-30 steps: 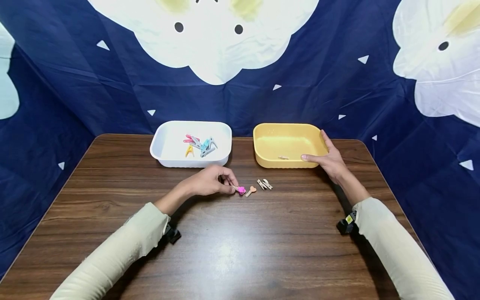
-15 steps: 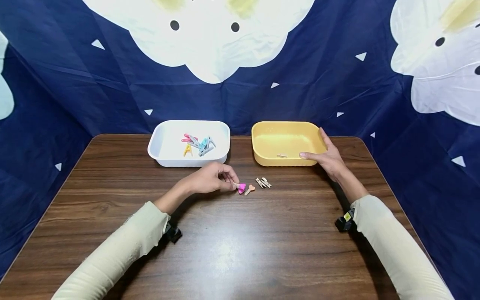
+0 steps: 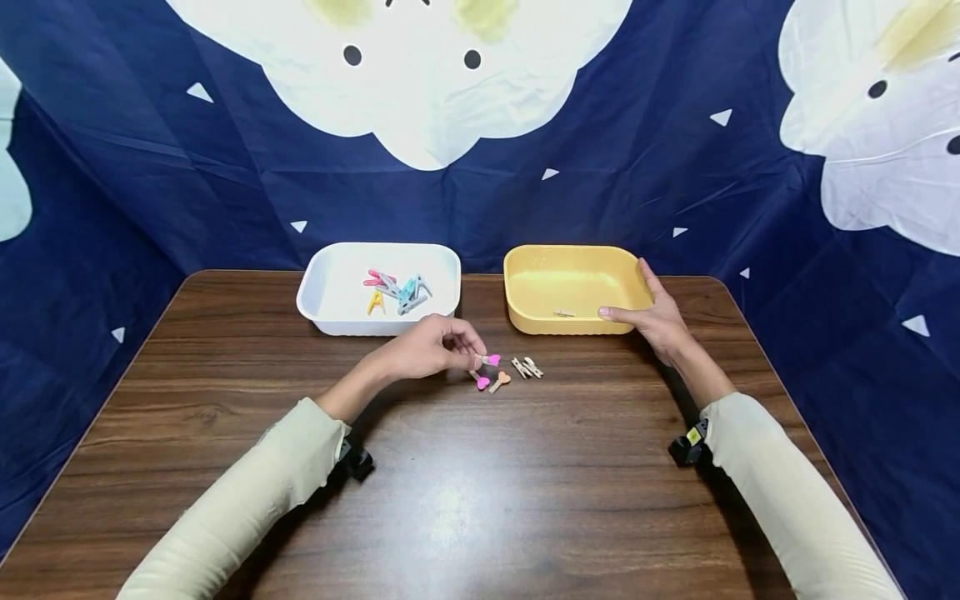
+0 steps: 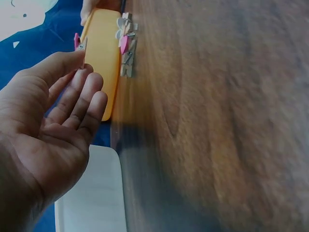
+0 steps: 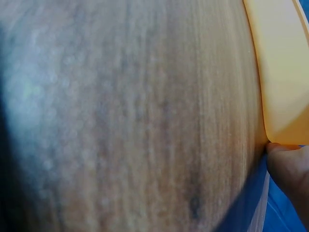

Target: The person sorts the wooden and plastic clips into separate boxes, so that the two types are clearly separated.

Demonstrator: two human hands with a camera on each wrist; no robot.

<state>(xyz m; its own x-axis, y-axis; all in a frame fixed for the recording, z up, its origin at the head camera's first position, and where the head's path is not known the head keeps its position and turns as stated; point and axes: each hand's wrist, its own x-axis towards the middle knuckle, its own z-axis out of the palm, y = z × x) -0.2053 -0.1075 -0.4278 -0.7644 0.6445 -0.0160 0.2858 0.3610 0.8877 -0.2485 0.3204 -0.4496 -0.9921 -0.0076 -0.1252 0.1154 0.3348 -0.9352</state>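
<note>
My left hand [image 3: 429, 347] pinches a small wooden clothespin with a pink heart [image 3: 492, 360] between thumb and fingertips, raised over the table in the left wrist view. Just below it on the table lies another pink-heart clothespin [image 3: 482, 383]. Beside that one is an orange-heart clothespin [image 3: 500, 381], and a little to the right lie light wooden clothespins [image 3: 528, 367]. With straight, spread thumb and index finger, my right hand [image 3: 660, 323] rests at the front right corner of the yellow bin [image 3: 570, 327]. A small clothespin [image 3: 564, 313] lies inside that bin.
To the left of the yellow bin stands a white bin [image 3: 360, 327] holding several plastic clothespins [image 3: 405, 292] in pink, grey, blue and yellow. Both bins sit near the back edge of the brown wooden table [image 3: 465, 500]. A dark blue cloth [image 3: 480, 200] hangs behind.
My left hand has lifted one pink-heart clothespin up and slightly right, uncovering the second one beneath. The right hand stays at the yellow bin.
</note>
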